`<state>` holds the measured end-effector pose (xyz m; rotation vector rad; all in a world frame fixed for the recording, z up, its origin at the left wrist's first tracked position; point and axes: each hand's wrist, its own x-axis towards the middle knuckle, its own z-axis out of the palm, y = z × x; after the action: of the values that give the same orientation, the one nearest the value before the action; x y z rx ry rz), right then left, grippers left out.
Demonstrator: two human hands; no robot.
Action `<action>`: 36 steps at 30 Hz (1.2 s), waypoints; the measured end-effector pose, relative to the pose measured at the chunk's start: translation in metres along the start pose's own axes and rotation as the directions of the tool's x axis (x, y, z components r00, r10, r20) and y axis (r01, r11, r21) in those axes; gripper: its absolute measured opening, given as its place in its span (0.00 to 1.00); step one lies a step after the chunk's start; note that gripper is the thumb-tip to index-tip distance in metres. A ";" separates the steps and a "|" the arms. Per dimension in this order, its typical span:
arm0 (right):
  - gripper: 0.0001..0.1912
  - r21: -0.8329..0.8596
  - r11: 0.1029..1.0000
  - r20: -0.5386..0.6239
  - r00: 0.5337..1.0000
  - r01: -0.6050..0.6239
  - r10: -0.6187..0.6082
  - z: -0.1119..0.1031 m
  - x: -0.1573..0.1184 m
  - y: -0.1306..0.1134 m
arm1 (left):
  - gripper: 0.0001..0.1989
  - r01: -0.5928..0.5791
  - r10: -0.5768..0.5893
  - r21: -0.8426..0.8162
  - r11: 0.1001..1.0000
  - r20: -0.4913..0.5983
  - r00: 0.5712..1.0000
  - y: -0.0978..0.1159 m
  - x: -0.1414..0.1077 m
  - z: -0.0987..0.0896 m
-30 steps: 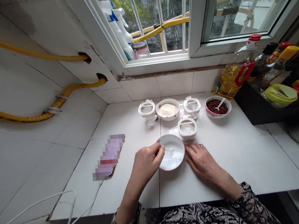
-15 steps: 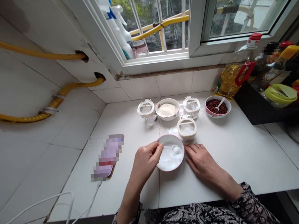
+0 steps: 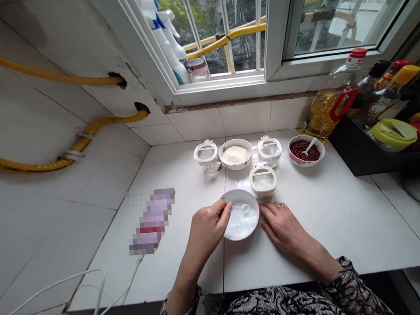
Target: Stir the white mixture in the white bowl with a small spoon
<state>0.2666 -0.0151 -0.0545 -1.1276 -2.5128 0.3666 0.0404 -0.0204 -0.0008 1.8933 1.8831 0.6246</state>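
A shallow white bowl (image 3: pixel 241 228) with a pink rim holds a thin layer of white grains. Over its left side, my left hand (image 3: pixel 210 225) pinches the handle of a small white spoon (image 3: pixel 246 208), whose scoop hangs above the grains. My right hand (image 3: pixel 283 227) rests on the counter with fingers spread, its fingertips against the bowl's right rim; a ring is on one finger. Just behind the bowl sits a lidded clear jar (image 3: pixel 263 182) with white contents.
Farther back stand two more jars (image 3: pixel 206 154) (image 3: pixel 269 149), a bowl of white powder (image 3: pixel 235 154) and a bowl of red beans (image 3: pixel 299 157) with a spoon. An oil bottle (image 3: pixel 323 112) and a black box (image 3: pixel 351 151) are at right, a phone (image 3: pixel 153 220) with a cable at left.
My left hand has shifted slightly right with the spoon. The white heap at the scoop is smaller, and the grains in the bowl lie flatter. My right hand stays put.
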 end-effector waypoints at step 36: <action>0.26 0.001 1.000 0.014 1.000 -0.007 0.007 -0.001 0.001 -0.001 | 0.19 0.058 -0.068 -0.527 0.848 0.001 0.998 0.010 0.014 -0.024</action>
<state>0.2656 -0.0155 -0.0531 -1.1375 -2.5211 0.3793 0.0349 -0.0076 0.0255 1.4629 1.5587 1.0187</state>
